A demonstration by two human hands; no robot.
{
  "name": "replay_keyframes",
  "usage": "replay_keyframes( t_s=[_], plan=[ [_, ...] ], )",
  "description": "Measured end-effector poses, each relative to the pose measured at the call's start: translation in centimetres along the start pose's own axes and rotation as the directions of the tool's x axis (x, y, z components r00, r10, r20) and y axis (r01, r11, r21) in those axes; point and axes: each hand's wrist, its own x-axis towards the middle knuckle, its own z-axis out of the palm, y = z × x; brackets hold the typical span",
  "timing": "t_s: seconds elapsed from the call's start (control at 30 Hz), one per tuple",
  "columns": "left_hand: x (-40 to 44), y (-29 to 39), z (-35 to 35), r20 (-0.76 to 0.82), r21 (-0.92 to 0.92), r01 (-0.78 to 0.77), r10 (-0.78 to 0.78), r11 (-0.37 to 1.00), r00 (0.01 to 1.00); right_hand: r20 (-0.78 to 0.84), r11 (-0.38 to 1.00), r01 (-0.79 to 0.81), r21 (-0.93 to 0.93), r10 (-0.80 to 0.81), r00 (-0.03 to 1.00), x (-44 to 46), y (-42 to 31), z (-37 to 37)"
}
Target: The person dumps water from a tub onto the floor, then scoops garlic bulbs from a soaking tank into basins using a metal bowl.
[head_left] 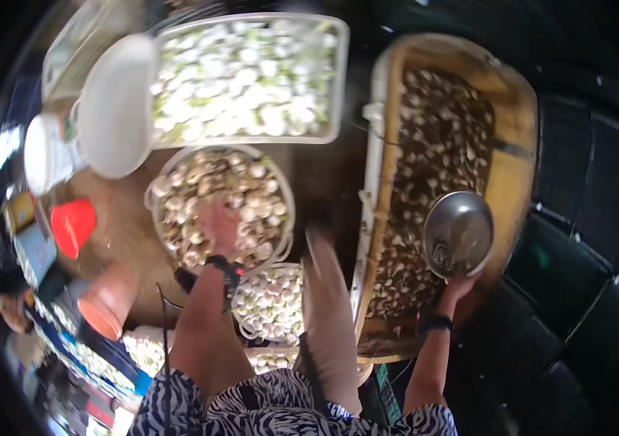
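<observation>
A leg point(330, 312) stood between a round basket point(290, 200) and a long trough point(516, 105). Over it, the right hand point(462, 282) had its fingers clamped on a metal bowl point(459, 229); the left hand point(219, 227) was among the basket's pale bulbs point(257, 211), its blurred fingers apart or together, I couldn't tell. Beyond lay a tray point(343, 76).

- At three o'clock, a metal bowl point(459, 229) is held over the trough point(514, 182) by the right hand point(463, 280).
- At nine o'clock, the blurred left hand point(220, 225) is placed at bulbs point(255, 198) in a round tub point(289, 203).
</observation>
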Motion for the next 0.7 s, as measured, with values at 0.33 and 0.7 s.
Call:
replay_keyframes(
  t_s=[0.33,0.7],
  plan=[
    [1.1,3.9,-1.9,-0.002,0.551,0.168,-0.201,0.817,0.98,-0.076,0.76,-0.531,-0.375,0.546,0.834,-0.2,4.9,17.8],
    [1.5,3.1,-1.9,0.054,0.576,0.172,-0.248,0.799,0.967,0.401,0.698,-0.618,0.362,0.482,0.779,3.8,-1.6,24.3]
  ],
)
